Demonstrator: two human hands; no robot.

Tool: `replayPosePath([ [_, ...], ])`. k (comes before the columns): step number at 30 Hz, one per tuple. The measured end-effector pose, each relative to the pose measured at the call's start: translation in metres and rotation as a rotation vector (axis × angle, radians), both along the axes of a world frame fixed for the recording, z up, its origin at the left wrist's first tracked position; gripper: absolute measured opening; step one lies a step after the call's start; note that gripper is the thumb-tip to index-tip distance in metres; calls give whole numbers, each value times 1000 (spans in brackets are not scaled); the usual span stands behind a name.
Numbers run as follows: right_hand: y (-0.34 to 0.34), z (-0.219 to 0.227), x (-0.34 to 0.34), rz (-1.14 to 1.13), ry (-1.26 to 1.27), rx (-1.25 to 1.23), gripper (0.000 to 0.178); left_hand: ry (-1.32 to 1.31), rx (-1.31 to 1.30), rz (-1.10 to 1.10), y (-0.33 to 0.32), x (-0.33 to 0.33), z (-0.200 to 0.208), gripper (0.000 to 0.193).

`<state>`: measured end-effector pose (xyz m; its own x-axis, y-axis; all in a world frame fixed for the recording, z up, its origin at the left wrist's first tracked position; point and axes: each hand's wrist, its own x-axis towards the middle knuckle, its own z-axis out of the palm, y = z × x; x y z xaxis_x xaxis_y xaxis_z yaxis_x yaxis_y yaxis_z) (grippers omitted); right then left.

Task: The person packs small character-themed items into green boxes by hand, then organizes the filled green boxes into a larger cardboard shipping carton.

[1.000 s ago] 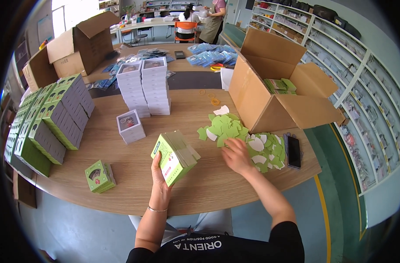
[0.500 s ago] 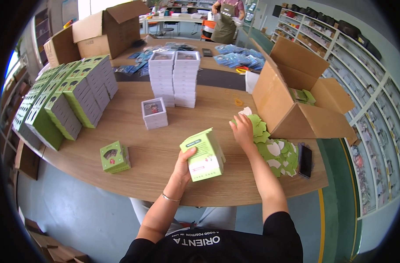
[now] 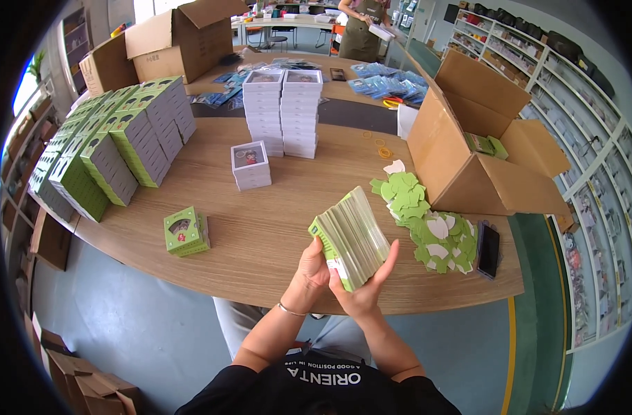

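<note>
A thick stack of flat green-and-white cardboard sleeves (image 3: 354,235) is tilted up above the table's front edge, its many layered edges showing. My left hand (image 3: 314,266) grips it on the left, thumb on the printed face. At its lower right, my right hand (image 3: 365,296) cups the stack, with the thumb on the front and the fingers along the far side. Just right of the stack lies a heap of green and white die-cut card scraps (image 3: 423,225). A boxed green package with a window (image 3: 186,232) sits to the left.
White boxes (image 3: 281,114) stand in two tall stacks, with a single white box (image 3: 251,166) before them. Rows of green packages (image 3: 115,138) fill the left. An open carton (image 3: 461,152) and a phone (image 3: 488,249) are at the right. Another person (image 3: 363,34) stands at the back.
My right hand has left the scrap heap and now holds the stack with my left. The stack has turned, showing its layered edges. The whole view has shifted slightly.
</note>
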<state>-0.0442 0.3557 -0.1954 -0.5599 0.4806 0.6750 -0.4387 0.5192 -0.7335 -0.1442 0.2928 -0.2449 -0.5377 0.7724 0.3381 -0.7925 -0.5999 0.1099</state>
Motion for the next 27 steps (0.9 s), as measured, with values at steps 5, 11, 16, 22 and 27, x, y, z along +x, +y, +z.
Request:
replayPosePath([
  [5,70,-11,-3,-287,190,917,68,82,-630,100,-26,15,48,58],
  [11,105,-27,-2,-258,120,1397,53,175,-768,29,4,4,46,58],
  [16,109,-18,7,-79,-248,1382,66,70,-775,264,41,-8,24,65],
  [22,119,-12,12,5,-288,-337,87,96,-848,435,51,-14,33,71],
  [27,130,-31,-36,191,-396,-693,86,108,-766,520,73,-12,22,72],
])
